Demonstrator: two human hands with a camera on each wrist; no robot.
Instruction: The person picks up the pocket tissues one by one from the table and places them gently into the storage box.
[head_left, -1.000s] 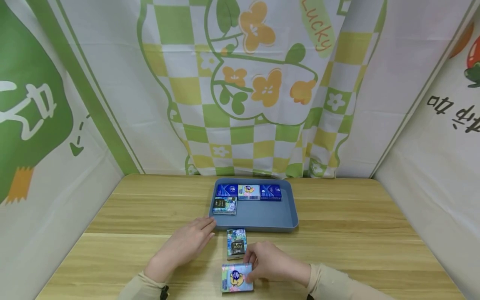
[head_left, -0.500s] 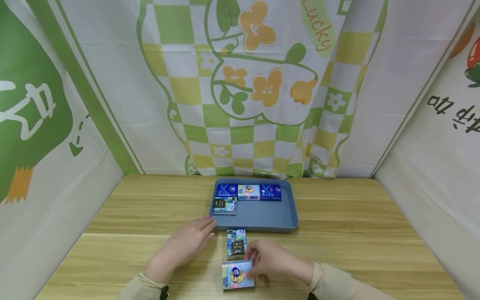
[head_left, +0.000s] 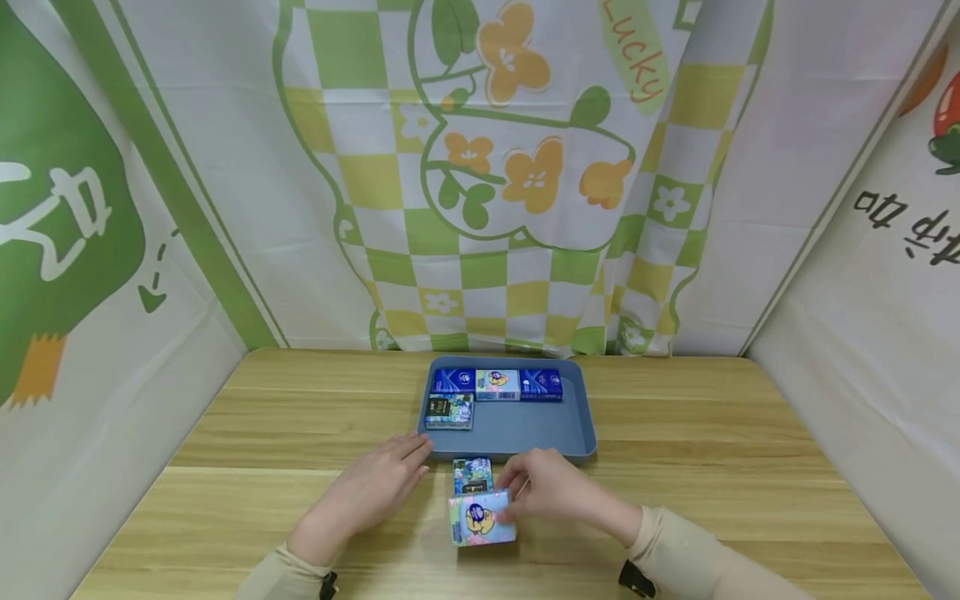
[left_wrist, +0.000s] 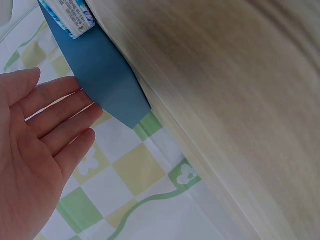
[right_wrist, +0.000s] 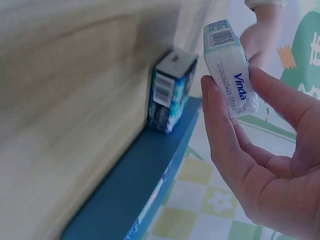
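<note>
Between thumb and fingers, my right hand [head_left: 551,487] pinches a light-blue and pink tissue pack [head_left: 482,518] with a yellow cartoon figure. Its white end reads "Vinda" in the right wrist view, where the pack [right_wrist: 230,75] is raised off the tabletop. In the head view it overlaps the near part of a blue floral tissue pack [head_left: 472,472] lying in front of the tray. My left hand [head_left: 375,483] has its fingers extended, fingertips at the near left corner of the blue-grey tray [head_left: 532,433]; the left wrist view shows them against the tray wall [left_wrist: 107,75].
Along the tray's back stand two dark-blue packs [head_left: 454,381] with a cartoon pack [head_left: 498,383] between them. One floral pack [head_left: 449,412] sits at the tray's left side. Wooden tabletop [head_left: 675,433] surrounds the tray, with a printed curtain [head_left: 480,275] behind.
My right hand has lifted the cartoon tissue pack and carried it forward, toward the tray, so it now covers part of the floral pack. The left hand stays in place.
</note>
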